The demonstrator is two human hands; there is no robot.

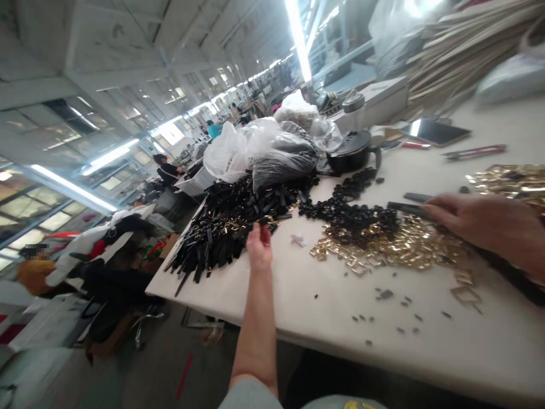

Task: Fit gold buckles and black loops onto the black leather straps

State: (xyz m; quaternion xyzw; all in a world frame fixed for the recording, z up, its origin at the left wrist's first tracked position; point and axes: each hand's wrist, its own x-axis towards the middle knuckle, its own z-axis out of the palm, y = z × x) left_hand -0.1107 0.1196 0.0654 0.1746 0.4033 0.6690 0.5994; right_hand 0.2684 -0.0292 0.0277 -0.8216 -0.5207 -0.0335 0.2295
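Observation:
My left hand (259,247) reaches to the near right edge of a heap of black strap pieces with gold fittings (217,230). Its fingers are curled in, and what lies in them, if anything, is hidden. At the right, my right hand (481,221) is closed on black straps (404,207), whose ends stick out past the fingertips, while a long dark band runs under the palm. Just left of that hand lie gold rectangular buckles (378,250) in a loose pile, with small black rings (349,210) heaped behind them.
Behind the heaps stand stuffed plastic bags (276,150), a dark lidded pot (351,150) and a glass jar (353,111). A pen (474,152) and more gold pieces (511,182) lie at the right. Small black scraps (385,294) dot the pale tabletop (315,318). Other people work further off.

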